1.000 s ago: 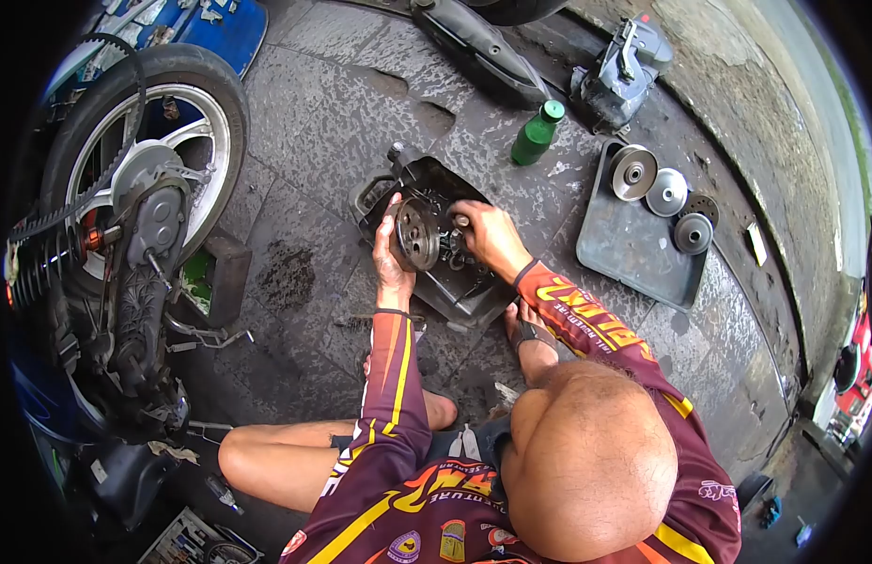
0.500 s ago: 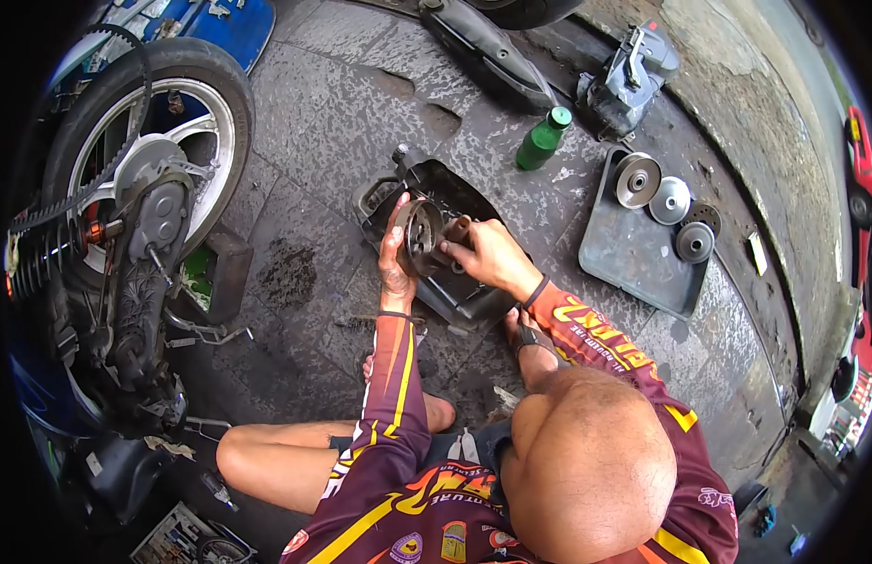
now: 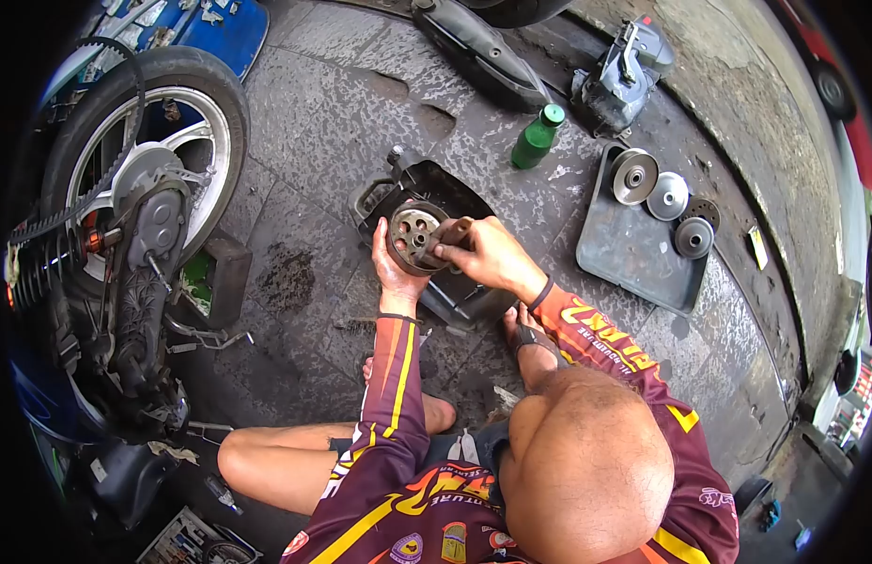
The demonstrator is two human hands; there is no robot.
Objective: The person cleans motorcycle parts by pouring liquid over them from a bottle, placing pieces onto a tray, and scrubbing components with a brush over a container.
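My left hand [image 3: 396,273] grips the rim of a round metal clutch bell [image 3: 413,224], with holes in its face and a hub in the middle. The bell is tilted, its holed face turned upward. In my closed right hand [image 3: 497,258] is a small brown piece [image 3: 452,231], pressed to the bell's right side. Whether this is a folded sheet or a cloth I cannot tell. Beneath both hands lies a black plastic basin [image 3: 469,199] on the paved ground.
To the right, a grey tray [image 3: 633,273] carries several round metal parts [image 3: 667,195]. A green bottle [image 3: 535,141] stands beyond the basin, near a grey engine cover [image 3: 624,80] and a long black part [image 3: 483,52]. At left is a motorcycle's rear wheel [image 3: 231,141] with a hanging belt [image 3: 140,85].
My left hand has turned the clutch bell so its holed face points up more. The brown piece stays in my right hand against the bell. The view has shifted slightly.
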